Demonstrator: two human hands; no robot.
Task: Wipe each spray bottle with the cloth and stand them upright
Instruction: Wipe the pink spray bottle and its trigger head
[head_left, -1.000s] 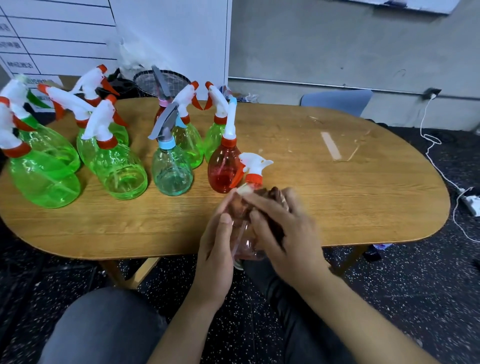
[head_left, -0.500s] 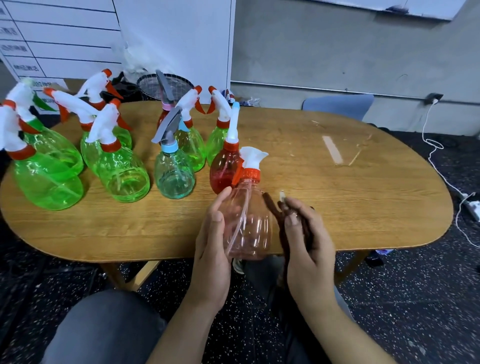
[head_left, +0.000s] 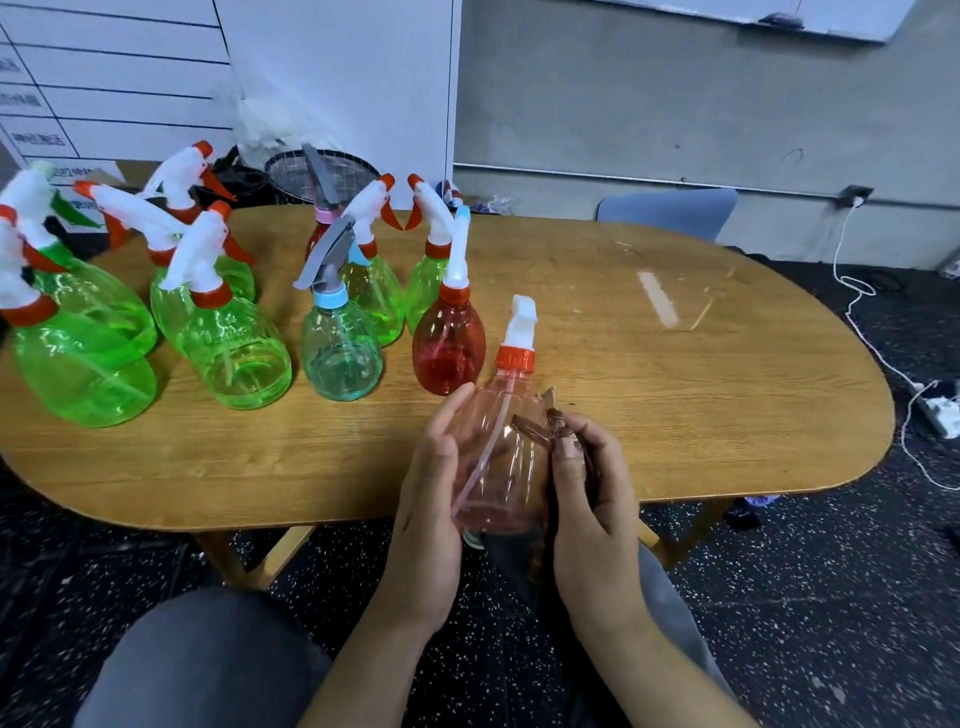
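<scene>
An oval wooden table (head_left: 675, 415) fills the middle of the frame. Across its left half stand the other spray bottles: large green ones (head_left: 83, 374) at far left, a teal one (head_left: 340, 353) and a red one (head_left: 449, 348) nearer centre, all upright. Below centre, at the table's near edge, the pale pink spray bottle (head_left: 498, 457) is held upright, its long axis running up the frame, leaning slightly right, the white trigger head at top. The left hand (head_left: 431, 493) cups its left side with fingers curved round the body. The right hand (head_left: 592, 483) presses a dark brown cloth (head_left: 545, 431) against the right side, fingers curled over it.
</scene>
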